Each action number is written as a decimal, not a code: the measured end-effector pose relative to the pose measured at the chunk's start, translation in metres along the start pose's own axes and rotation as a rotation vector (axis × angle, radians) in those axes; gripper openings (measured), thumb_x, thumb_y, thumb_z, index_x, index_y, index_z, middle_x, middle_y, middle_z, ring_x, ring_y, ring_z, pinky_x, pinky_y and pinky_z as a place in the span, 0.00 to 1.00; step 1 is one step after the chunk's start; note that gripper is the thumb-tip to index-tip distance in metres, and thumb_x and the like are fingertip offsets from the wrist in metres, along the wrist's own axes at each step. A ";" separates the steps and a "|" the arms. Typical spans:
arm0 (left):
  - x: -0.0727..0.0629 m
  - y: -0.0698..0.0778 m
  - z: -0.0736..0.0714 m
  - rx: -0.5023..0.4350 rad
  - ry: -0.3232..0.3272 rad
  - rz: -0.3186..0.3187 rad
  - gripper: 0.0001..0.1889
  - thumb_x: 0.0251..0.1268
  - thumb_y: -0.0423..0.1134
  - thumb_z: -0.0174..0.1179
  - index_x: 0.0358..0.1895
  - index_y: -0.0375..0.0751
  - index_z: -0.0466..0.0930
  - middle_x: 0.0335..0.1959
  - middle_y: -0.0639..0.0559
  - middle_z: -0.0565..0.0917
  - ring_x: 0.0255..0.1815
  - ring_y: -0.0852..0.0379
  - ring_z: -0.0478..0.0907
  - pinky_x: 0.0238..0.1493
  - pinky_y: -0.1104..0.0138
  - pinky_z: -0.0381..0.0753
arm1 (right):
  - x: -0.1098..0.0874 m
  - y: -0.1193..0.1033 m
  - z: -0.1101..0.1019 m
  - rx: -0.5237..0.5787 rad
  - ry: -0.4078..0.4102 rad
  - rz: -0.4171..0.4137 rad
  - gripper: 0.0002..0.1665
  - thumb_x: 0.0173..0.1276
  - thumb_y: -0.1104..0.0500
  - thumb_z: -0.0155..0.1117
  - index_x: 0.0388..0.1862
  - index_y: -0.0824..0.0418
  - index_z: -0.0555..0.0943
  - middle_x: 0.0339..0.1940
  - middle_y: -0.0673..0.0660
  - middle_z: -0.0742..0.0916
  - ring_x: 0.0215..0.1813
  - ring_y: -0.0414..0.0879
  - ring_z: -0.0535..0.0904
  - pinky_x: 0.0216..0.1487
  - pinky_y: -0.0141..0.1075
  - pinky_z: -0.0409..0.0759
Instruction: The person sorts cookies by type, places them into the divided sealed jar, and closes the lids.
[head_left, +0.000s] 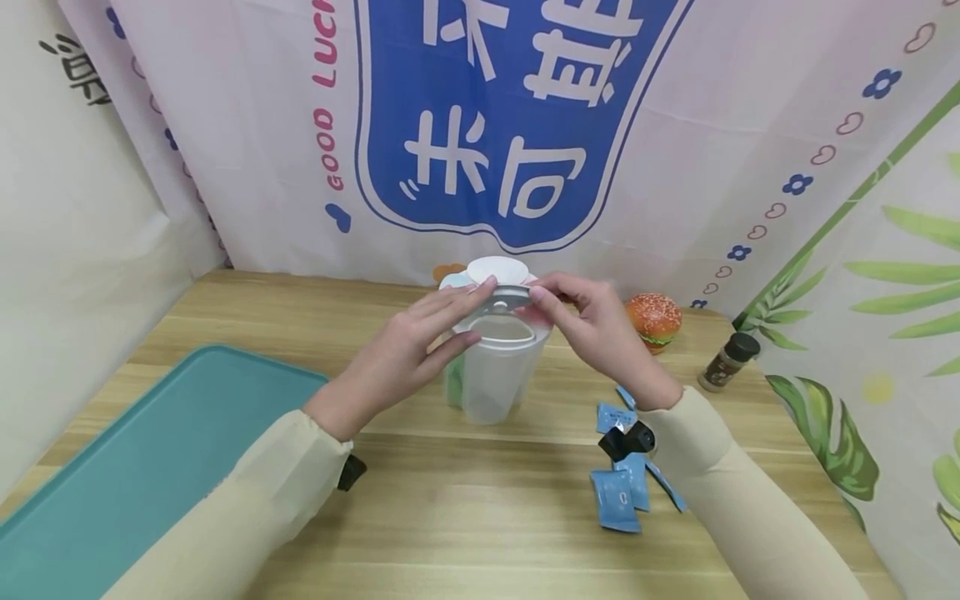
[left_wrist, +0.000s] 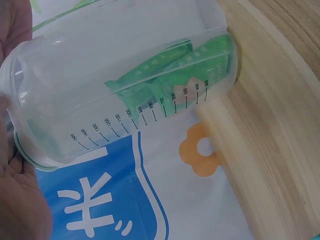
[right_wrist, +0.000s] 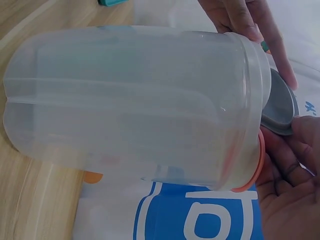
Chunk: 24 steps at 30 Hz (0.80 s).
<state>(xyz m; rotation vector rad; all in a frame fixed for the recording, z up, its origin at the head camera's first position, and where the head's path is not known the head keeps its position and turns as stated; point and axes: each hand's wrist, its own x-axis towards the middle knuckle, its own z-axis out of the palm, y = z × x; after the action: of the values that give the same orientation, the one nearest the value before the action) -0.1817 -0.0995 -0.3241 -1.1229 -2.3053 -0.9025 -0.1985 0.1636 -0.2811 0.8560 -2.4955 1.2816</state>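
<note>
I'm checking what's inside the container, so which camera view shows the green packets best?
Left wrist: the green packets and their printing show through the see-through container. The head view shows only a green patch; the right wrist view, at most a faint tint.

the left hand [head_left: 405, 346] is partly hiding the gray lid [head_left: 515, 297], and the teal tray [head_left: 165, 442] at left is running offscreen.

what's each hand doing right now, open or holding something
Left hand: open, outstretched, touching the grey lid.
Right hand: closed, pinching the grey lid by its edge.
</note>
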 end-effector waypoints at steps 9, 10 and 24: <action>0.002 -0.001 0.000 -0.035 0.004 -0.002 0.36 0.74 0.35 0.64 0.82 0.51 0.62 0.76 0.47 0.76 0.78 0.48 0.73 0.77 0.53 0.76 | -0.006 0.009 -0.006 0.104 0.004 -0.027 0.13 0.80 0.63 0.61 0.56 0.65 0.87 0.52 0.61 0.92 0.46 0.40 0.87 0.49 0.25 0.87; 0.002 -0.001 -0.001 -0.040 0.004 -0.004 0.37 0.74 0.35 0.65 0.82 0.51 0.62 0.76 0.47 0.76 0.78 0.48 0.73 0.77 0.53 0.76 | -0.007 0.011 -0.007 0.115 0.015 -0.028 0.13 0.80 0.63 0.61 0.57 0.65 0.86 0.52 0.62 0.92 0.46 0.39 0.86 0.49 0.25 0.88; 0.003 0.000 -0.001 -0.062 0.001 -0.014 0.37 0.73 0.36 0.66 0.82 0.50 0.62 0.75 0.48 0.77 0.77 0.49 0.73 0.78 0.52 0.75 | -0.040 0.062 -0.033 0.070 0.009 0.143 0.14 0.82 0.61 0.59 0.53 0.70 0.85 0.46 0.57 0.91 0.45 0.37 0.87 0.48 0.26 0.88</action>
<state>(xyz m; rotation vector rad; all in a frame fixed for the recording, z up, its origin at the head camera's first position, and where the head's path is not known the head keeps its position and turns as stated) -0.1831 -0.0984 -0.3214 -1.1329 -2.3010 -0.9862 -0.2043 0.2338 -0.3206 0.6954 -2.5586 1.4220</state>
